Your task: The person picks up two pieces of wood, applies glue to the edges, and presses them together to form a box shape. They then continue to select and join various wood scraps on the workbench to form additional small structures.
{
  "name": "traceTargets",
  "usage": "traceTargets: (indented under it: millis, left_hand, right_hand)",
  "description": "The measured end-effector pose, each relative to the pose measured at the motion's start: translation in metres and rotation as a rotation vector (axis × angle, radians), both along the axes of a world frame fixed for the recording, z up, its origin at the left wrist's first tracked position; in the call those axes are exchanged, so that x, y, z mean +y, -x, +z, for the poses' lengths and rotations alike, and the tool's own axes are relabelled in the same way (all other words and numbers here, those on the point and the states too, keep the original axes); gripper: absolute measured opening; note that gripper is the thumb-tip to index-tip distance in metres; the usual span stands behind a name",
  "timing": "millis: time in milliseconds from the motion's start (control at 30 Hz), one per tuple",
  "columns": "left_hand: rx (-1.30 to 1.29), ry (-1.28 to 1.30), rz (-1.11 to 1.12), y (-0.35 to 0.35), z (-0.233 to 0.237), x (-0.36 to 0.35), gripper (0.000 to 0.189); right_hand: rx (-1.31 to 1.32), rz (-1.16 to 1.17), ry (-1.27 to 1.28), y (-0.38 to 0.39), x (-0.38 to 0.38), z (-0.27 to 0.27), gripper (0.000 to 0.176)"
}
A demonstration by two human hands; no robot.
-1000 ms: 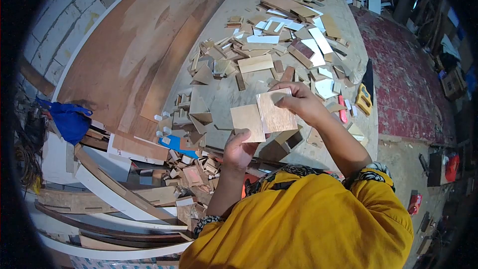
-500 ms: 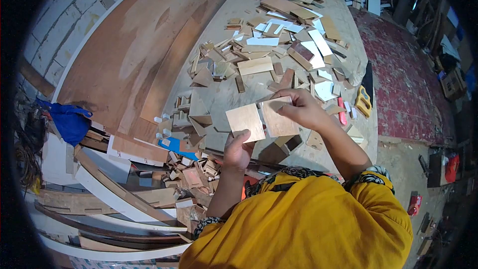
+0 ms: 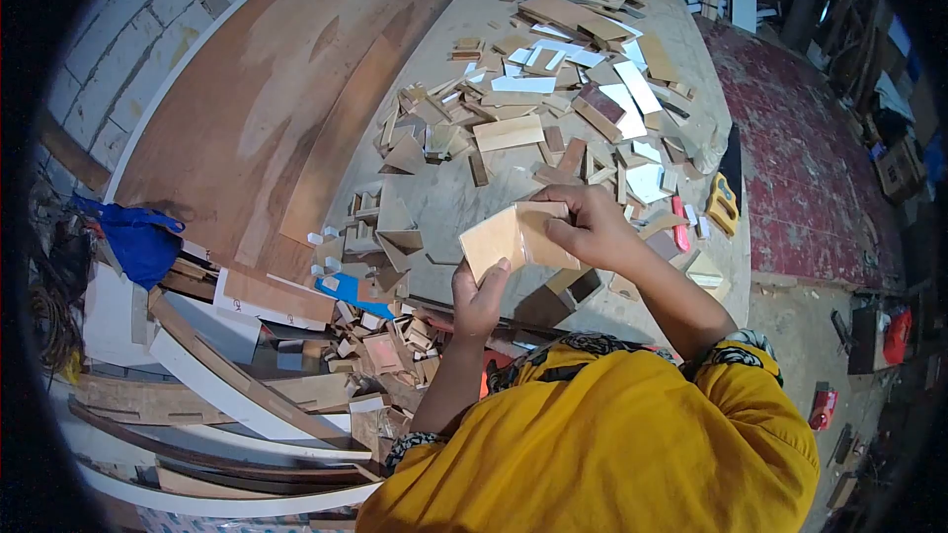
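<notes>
Two small plywood pieces meet edge to edge at an angle above the near part of the worktable (image 3: 444,227). My left hand (image 3: 478,301) grips the left plywood piece (image 3: 491,240), thumb on its face and fingers behind. Around the right plywood piece (image 3: 538,237) my right hand (image 3: 592,227) is closed, thumb in front and fingers over its top edge. A pale line shows along the seam between them. Beneath my hands stands a small box-like wooden assembly (image 3: 558,296), partly in shadow.
Wood offcuts (image 3: 509,131) are heaped across the table's middle. A yellow-handled saw (image 3: 724,202) and a red-handled tool (image 3: 679,224) lie at the right edge. Large plywood sheets (image 3: 247,109) lean at left, above a pile of small scraps (image 3: 385,350) and curved strips (image 3: 227,385).
The two plywood pieces, apart before, have come together at their edges and turned to form an angle. My left hand has tilted its piece.
</notes>
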State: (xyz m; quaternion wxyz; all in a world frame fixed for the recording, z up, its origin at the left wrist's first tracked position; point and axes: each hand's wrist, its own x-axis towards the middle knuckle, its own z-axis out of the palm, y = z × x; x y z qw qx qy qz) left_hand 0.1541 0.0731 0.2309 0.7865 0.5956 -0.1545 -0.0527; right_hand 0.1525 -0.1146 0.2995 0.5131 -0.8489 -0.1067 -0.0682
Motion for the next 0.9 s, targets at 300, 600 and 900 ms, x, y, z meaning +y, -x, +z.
traceTargets:
  millis: [300,600,900]
  left_hand:
    - [-0.104,-0.161,0.094,-0.005,-0.010,-0.005,0.026]
    - [-0.163,-0.222,0.158,-0.003,-0.014,-0.006,0.028]
    - [-0.212,-0.247,0.179,-0.004,-0.020,-0.007,0.032]
  right_hand:
    - [-0.169,-0.015,0.029,0.002,0.010,-0.002,0.022]
    - [-0.208,0.052,-0.117,0.004,0.010,-0.011,0.031]
    - [-0.186,0.064,-0.133,0.009,0.013,-0.011,0.030]
